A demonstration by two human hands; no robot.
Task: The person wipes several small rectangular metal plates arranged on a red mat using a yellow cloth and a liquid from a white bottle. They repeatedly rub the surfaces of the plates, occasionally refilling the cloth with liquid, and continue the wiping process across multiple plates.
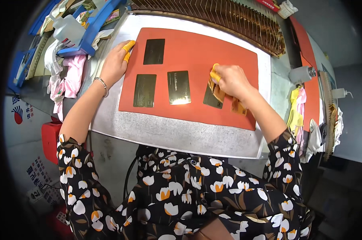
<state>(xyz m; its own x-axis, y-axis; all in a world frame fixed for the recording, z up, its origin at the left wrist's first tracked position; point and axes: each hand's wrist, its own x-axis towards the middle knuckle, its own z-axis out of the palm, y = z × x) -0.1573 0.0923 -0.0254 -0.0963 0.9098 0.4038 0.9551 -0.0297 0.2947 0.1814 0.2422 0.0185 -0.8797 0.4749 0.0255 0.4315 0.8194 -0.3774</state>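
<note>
While the left hand (115, 64) lies flat and open on the orange rectangular mat's (197, 52) edge, the right hand (229, 80) grips a small stack of gold metal plates (216, 93). Three more gold plates (178, 87) lie apart on it.

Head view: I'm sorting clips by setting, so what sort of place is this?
Probably a small workshop bench: shiny metal plates lie on an orange mat, a slotted rack stands behind, and both hands wear yellow finger cots.

A blue plastic tray (93, 30) sitting at the upper left holding a translucent bottle (69, 28), pink and white cloths (71, 76) lying beside it, a slotted wooden rack (229, 20) standing along the far edge, yellow and pink rags (297, 112) hanging at right, a red box (51, 138) sitting below.
</note>
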